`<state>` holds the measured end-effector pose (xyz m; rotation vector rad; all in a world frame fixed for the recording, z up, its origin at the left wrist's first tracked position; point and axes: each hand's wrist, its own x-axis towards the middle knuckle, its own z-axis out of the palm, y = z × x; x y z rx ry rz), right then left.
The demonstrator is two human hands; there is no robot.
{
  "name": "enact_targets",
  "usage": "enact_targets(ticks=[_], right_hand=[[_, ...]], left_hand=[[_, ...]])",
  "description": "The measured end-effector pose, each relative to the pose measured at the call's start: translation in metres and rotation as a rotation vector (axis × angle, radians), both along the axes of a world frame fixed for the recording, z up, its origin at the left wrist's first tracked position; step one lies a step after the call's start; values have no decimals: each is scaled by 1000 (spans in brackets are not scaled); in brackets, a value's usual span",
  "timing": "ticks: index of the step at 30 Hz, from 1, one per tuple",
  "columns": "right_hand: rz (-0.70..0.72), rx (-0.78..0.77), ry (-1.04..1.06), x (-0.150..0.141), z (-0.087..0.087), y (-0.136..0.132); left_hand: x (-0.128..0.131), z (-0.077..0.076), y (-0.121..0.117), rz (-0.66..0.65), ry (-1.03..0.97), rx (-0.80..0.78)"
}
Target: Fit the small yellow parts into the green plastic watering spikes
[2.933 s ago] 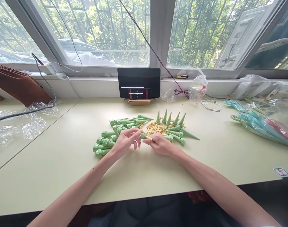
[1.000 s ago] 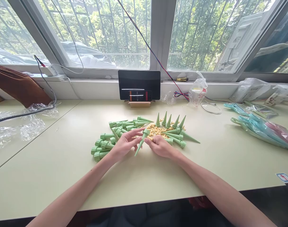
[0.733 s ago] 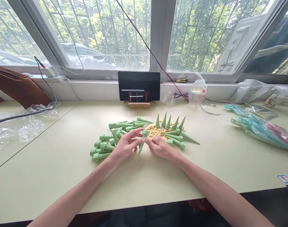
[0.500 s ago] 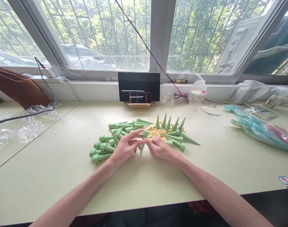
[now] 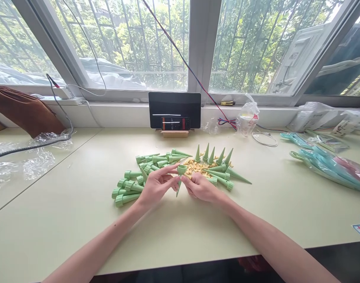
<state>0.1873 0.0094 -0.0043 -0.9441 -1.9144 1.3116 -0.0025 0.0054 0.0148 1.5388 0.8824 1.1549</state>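
Near the middle of the table my left hand (image 5: pixel 160 184) grips a green plastic watering spike (image 5: pixel 181 169) between fingers and thumb. The spike's wide open end is up and tilted toward me, its point down. My right hand (image 5: pixel 201 184) is closed beside it, pinching a small yellow piece (image 5: pixel 188 176) against the spike's side; the fingers partly hide it. Behind the hands lies a pile of small yellow pieces (image 5: pixel 197 166). Several green spikes (image 5: pixel 128 184) lie heaped to the left. On the right, some spikes (image 5: pixel 219 175) lie flat and several others (image 5: pixel 211 155) stand point up.
A black tablet (image 5: pixel 174 104) and a phone (image 5: pixel 175 123) lean on a small stand at the back. Plastic-wrapped blue-green items (image 5: pixel 324 163) lie at the right. A coiled white cable (image 5: pixel 264 139), a bagged cup (image 5: pixel 247 118) and a brown bag (image 5: pixel 26 112) are near the window.
The held spike has tipped so that its open mouth now shows more toward me. Both hands stay almost in place, and the view has shifted slightly.
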Motion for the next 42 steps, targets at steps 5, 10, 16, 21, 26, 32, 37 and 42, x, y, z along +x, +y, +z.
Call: enact_targets(ticks=[5,10,16,21,26,32,37,42], right_hand=[[0,-8,5,0,0,0],[-10,-14,17,0,-2,0],[6,-9,17,0,-1,-1],[-14,131,-8,-2,-1,-3],[-36,278,-71,-3,1,-5],[-14,319,-56,-4,4,-7],[-30,268,-20,-5,1,-7],[-28,151,-21,-4,-5,-7]], left_hand=[[1,6,-1,24,-7,-19],[1,9,-3,58,6,-43],[1,12,-5,66,2,-68],[3,19,-8,59,19,-68],[4,23,-9,75,56,-113],[2,18,-7,69,34,-132],[0,17,-6,62,32,-134],[-2,14,-6,35,2,-120]])
